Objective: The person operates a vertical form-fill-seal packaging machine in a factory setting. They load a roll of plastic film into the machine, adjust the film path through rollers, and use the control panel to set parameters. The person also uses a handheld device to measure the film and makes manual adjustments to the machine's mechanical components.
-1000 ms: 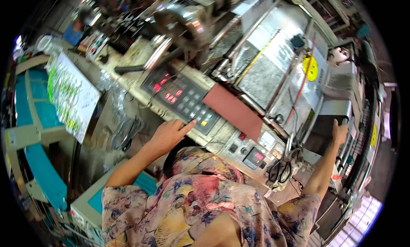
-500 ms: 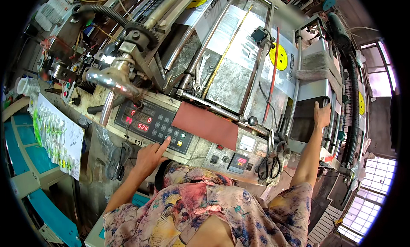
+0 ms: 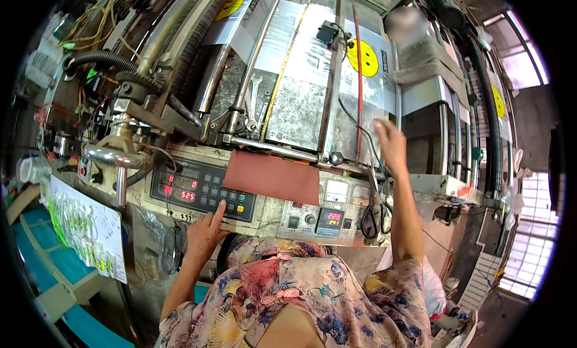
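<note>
My left hand (image 3: 205, 232) has its index finger stretched out, the tip touching the lower buttons of a dark control panel (image 3: 211, 191) with red lit digits. The other fingers are loosely bent and hold nothing. Over the right part of the machine bed, my right hand (image 3: 392, 146) is raised with its fingers apart and nothing in it. Close by it run a red rod (image 3: 359, 89) and a black cable. Beyond it, plastic film printed with a yellow smiley face (image 3: 364, 59) stretches across the rollers.
A reddish-brown sheet (image 3: 273, 178) covers part of the front panel. Black-handled scissors (image 3: 369, 220) hang at its right, beside a temperature display (image 3: 330, 220). Wrenches (image 3: 255, 101) lie on the bed's left side. A metal handwheel (image 3: 117, 155) juts out at left, above a white board (image 3: 87, 227).
My right hand has come off the roller at the right and moved left toward the red rod. My left index finger stays at the panel buttons. The whole view has shifted.
</note>
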The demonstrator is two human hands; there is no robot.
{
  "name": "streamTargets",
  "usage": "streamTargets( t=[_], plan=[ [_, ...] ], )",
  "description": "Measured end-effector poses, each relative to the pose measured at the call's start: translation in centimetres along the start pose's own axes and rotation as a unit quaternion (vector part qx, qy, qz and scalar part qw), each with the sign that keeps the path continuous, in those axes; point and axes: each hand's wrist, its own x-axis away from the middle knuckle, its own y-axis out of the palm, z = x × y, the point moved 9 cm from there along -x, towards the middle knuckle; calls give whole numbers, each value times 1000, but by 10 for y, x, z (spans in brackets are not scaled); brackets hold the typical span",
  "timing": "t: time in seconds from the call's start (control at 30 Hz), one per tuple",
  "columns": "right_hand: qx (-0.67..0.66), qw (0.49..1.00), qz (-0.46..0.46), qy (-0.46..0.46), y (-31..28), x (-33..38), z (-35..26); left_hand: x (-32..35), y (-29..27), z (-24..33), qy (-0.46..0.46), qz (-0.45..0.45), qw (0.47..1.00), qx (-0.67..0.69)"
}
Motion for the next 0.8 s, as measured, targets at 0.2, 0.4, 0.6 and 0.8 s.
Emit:
streamTargets(
  t=[0.2,0.4,0.6,0.8],
  plan=[
    [175,974,-126,-70,73,77,-75,1,2,3,1,15,1000,15],
    [178,982,-49,-40,82,81,-86,0,0,10,8,8,1000,3],
    [108,989,7,-98,87,80,-79,1,1,12,9,-20,1000,-1],
    [64,973,-19,-223,87,75,-78,0,2,17,7,-24,1000,-6]
  ],
)
